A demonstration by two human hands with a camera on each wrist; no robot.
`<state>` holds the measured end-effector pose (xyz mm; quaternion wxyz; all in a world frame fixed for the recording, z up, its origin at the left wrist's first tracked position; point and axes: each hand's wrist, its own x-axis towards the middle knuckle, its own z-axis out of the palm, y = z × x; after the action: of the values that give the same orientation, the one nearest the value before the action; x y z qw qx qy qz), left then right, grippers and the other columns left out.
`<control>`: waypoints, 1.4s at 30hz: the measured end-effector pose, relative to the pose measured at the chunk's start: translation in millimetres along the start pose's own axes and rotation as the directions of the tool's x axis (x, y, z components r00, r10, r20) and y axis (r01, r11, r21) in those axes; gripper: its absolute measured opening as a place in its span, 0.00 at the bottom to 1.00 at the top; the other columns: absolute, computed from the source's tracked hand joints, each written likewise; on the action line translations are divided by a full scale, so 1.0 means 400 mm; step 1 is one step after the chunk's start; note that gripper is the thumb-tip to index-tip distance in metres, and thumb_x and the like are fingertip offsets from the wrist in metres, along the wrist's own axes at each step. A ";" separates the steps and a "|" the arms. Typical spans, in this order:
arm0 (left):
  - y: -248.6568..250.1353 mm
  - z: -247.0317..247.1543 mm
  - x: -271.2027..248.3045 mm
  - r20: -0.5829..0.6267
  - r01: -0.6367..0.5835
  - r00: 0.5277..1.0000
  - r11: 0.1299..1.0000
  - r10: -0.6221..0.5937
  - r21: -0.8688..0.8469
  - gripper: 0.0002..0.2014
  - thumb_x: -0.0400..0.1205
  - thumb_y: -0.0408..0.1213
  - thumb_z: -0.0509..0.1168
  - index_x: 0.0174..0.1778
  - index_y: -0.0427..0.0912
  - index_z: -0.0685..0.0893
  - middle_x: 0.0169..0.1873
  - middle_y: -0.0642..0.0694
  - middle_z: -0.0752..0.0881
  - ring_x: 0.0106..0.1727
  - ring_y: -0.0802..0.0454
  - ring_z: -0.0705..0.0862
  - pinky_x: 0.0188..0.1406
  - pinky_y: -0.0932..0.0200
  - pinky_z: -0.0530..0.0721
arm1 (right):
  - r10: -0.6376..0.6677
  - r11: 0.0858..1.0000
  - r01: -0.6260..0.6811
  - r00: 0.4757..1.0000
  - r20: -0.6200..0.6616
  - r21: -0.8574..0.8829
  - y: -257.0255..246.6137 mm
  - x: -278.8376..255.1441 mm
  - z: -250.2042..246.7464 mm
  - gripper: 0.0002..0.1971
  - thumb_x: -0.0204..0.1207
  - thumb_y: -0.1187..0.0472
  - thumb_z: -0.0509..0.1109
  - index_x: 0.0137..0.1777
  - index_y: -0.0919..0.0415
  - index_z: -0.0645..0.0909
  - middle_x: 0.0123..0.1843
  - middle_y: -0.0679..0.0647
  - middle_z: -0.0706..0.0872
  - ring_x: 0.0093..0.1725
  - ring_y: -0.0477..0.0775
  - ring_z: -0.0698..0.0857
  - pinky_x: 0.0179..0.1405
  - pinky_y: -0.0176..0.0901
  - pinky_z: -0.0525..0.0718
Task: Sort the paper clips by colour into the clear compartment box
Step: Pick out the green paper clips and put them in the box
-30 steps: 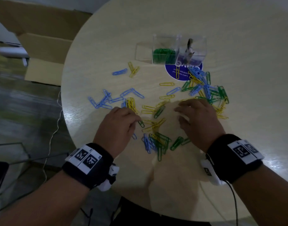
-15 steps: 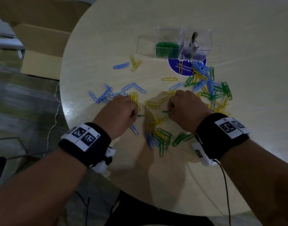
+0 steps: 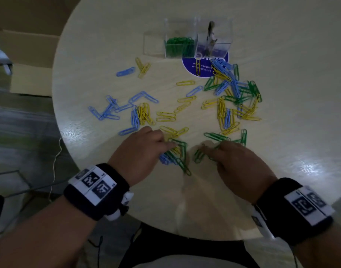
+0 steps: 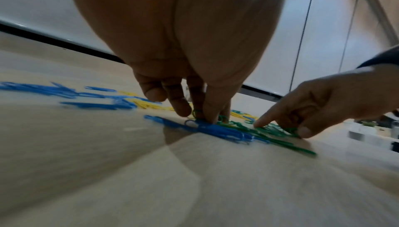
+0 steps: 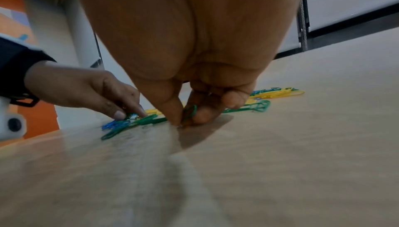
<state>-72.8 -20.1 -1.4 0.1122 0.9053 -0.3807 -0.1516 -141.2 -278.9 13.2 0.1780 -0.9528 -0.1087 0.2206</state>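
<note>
Two hands work the near pile. The right hand [image 5: 194,109] pinches a green clip [image 5: 189,112]; the left hand [image 4: 194,109] pinches green clips [image 3: 182,149] too, likely for the far clear box [image 3: 187,38], where green ones already sit.

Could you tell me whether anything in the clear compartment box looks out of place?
Yes. The right compartment of the clear compartment box holds a dark upright object rather than paper clips; what it is I cannot tell. The middle compartment holds only green clips.
</note>
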 end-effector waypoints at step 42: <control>-0.046 -0.079 -0.013 -0.006 0.357 0.918 0.836 -0.395 -0.416 0.05 0.75 0.39 0.76 0.42 0.50 0.87 0.37 0.54 0.85 0.38 0.61 0.83 0.42 0.57 0.79 | 0.229 0.952 -0.182 0.956 -0.182 0.246 0.012 0.073 -0.034 0.10 0.69 0.64 0.72 0.49 0.51 0.85 0.49 0.54 0.89 0.50 0.60 0.85 0.47 0.47 0.80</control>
<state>-52.7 -0.8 23.2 0.2833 0.9249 -0.1498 -0.2046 -108.5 -278.8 11.5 0.2717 -0.9503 0.0366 0.1476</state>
